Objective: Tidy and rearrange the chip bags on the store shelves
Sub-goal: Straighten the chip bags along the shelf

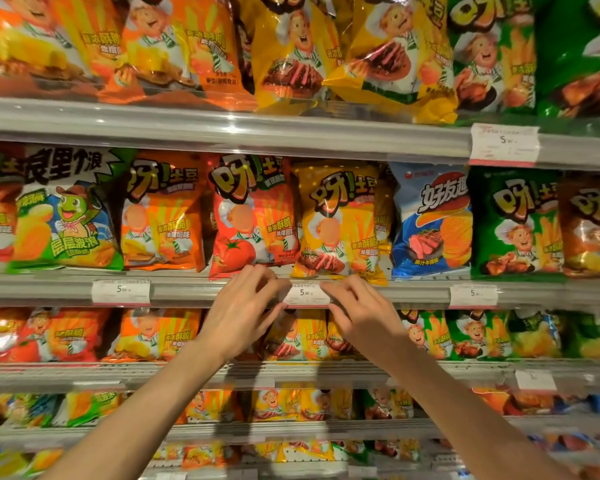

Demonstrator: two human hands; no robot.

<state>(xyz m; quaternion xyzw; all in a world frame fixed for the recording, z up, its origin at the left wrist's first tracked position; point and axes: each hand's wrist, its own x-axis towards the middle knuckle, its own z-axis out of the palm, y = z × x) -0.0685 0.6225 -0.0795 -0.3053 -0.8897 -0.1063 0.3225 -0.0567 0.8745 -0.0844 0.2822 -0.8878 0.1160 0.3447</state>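
Both hands are raised to the front rail of the grey metal shelf (187,292) in the middle of the display, working on the small white paper price label (305,295) clipped there rather than on a bag. The left hand (243,306) has its fingers curled, thumb and fingertips pinching the label's left end; the right hand (357,310) mirrors it, fingers curled and pinching the right end. The label sits between the two hands, directly below the glossy yellow steak-flavour chip bag (336,220).

That yellow bag stands upright at the shelf's front edge, touching the glossy red tomato-flavour chip bag (253,216) on its left; on its right, the blue-and-white ridged-chip bag (430,220) stands just beside it. The front row here looks fairly straight, with more bags stacked behind.

The step in hand seems to be lining the label up with its product, a small side job within tidying the row. The next move probably calls for sliding or seating the label squarely under the yellow bag, then letting go and lifting both hands to the bags themselves to square their faces to the shelf edge. Care is needed with the bags, since the lower edges of the yellow and red ones hang just above the fingers and could be nudged forward off the lip.
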